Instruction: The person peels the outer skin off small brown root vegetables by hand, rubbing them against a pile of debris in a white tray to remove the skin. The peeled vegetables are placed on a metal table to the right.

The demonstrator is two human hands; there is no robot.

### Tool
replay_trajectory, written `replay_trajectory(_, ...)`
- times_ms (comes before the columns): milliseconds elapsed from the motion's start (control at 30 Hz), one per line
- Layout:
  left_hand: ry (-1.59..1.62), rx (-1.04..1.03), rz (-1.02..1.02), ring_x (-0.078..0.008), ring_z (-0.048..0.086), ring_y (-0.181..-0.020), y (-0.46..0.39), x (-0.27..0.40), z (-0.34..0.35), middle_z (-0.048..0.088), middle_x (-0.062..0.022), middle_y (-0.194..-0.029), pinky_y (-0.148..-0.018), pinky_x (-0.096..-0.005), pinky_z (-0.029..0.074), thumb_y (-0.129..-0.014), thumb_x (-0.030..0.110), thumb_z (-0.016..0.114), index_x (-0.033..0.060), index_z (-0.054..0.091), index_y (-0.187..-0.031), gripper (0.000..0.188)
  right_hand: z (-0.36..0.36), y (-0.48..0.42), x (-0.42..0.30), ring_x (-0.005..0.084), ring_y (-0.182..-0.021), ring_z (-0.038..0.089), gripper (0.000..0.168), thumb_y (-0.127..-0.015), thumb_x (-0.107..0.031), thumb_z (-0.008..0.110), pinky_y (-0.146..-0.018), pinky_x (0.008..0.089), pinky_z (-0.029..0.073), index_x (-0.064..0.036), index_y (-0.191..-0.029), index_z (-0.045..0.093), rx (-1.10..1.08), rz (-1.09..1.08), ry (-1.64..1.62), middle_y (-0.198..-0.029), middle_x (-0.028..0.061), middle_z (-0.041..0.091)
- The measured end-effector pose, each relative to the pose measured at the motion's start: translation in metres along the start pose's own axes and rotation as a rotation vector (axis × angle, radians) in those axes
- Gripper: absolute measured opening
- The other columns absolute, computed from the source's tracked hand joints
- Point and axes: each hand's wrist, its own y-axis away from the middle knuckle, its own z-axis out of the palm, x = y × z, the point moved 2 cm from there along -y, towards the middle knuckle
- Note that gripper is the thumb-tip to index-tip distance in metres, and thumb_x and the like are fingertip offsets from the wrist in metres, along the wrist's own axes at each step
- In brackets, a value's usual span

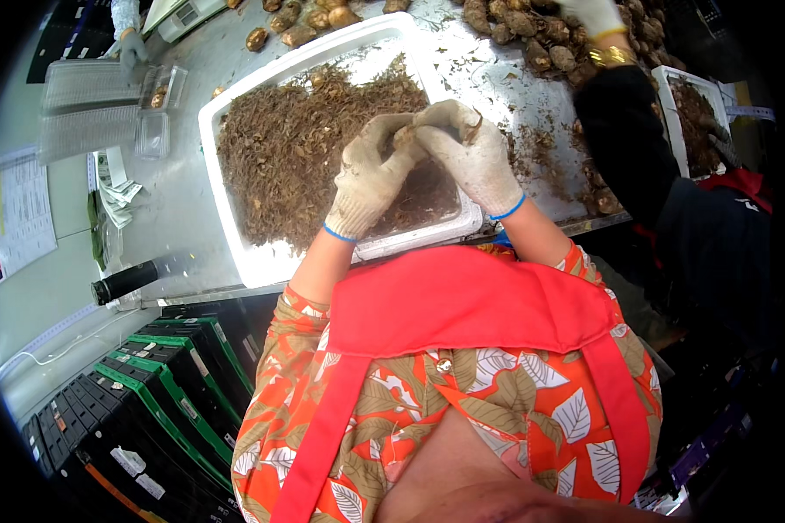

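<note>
Both my hands wear pale knitted gloves with blue cuffs and meet over a white foam box. My left hand grips a small brown tuber, probably a taro, mostly covered by the fingers. My right hand closes on the tuber's other side. A thin strip of brown fibrous skin sticks up by the right fingers. Beneath the hands, a thick heap of brown fibrous peelings fills most of the box.
Unpeeled tubers pile up at the back right of the metal table; several cleaner ones lie behind the box. A co-worker's gloved hand reaches in from the right. Another gloved hand touches stacked clear plastic trays. Crates stand lower left.
</note>
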Motion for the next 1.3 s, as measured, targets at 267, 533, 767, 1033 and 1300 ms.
replay_trajectory(267, 1.076, 0.066, -0.202, -0.0149, 0.067, -0.079, -0.009, -0.036, 0.01, 0.066, -0.0113, -0.109, -0.06, -0.0218, 0.057, -0.1, 0.024, 0.056, -0.0002, 0.052, -0.131, 0.039, 0.005, 0.004, -0.012, 0.0157, -0.098, 0.067, 0.013, -0.09, 0.001, 0.064, -0.086, 0.0271, 0.055, 0.004, -0.1, 0.071, -0.118, -0.043, -0.193, -0.122, 0.0134, 0.065)
replay_trajectory(533, 0.911, 0.095, -0.131, -0.0189, 0.066, -0.094, -0.005, -0.016, 0.007, 0.062, -0.0112, -0.115, -0.077, -0.0285, 0.059, -0.094, 0.022, 0.067, -0.0015, 0.047, -0.135, 0.051, -0.002, -0.011, -0.022, 0.0156, -0.082, 0.07, 0.018, -0.092, -0.003, 0.066, -0.074, 0.0259, 0.057, 0.005, -0.108, 0.067, 0.056, 0.03, -0.237, -0.103, 0.0103, 0.071)
replay_trajectory(767, 0.508, 0.149, -0.014, -0.0221, 0.06, -0.11, -0.008, -0.033, 0.004, 0.057, -0.0145, -0.123, -0.091, -0.0333, 0.057, -0.086, 0.015, 0.075, -0.0022, 0.046, -0.135, 0.059, 0.004, -0.008, -0.016, 0.0117, -0.08, 0.068, 0.021, -0.092, -0.001, 0.065, -0.071, 0.0249, 0.056, 0.004, -0.111, 0.069, 0.166, 0.001, -0.116, -0.096, 0.0082, 0.073)
replay_trajectory(1033, 0.723, -0.008, -0.105, -0.0216, 0.065, -0.103, -0.001, -0.017, 0.002, 0.06, -0.0147, -0.123, -0.088, -0.0337, 0.057, -0.09, 0.013, 0.067, -0.0045, 0.047, -0.136, 0.053, -0.002, -0.028, -0.016, 0.0109, -0.074, 0.066, 0.017, -0.095, -0.011, 0.061, -0.068, 0.0261, 0.053, 0.003, -0.099, 0.069, 0.126, -0.051, 0.226, -0.089, 0.0077, 0.073)
replay_trajectory(1300, 1.101, -0.065, -0.178, -0.0204, 0.067, -0.094, -0.002, -0.043, -0.002, 0.059, -0.0158, -0.121, -0.081, -0.0334, 0.059, -0.101, 0.021, 0.053, -0.0062, 0.036, -0.145, 0.054, -0.019, -0.029, 0.009, 0.01, -0.063, 0.062, 0.027, -0.1, -0.027, 0.06, -0.058, 0.0253, 0.05, -0.001, -0.098, 0.07, -0.052, 0.208, -0.041, -0.084, 0.007, 0.07)
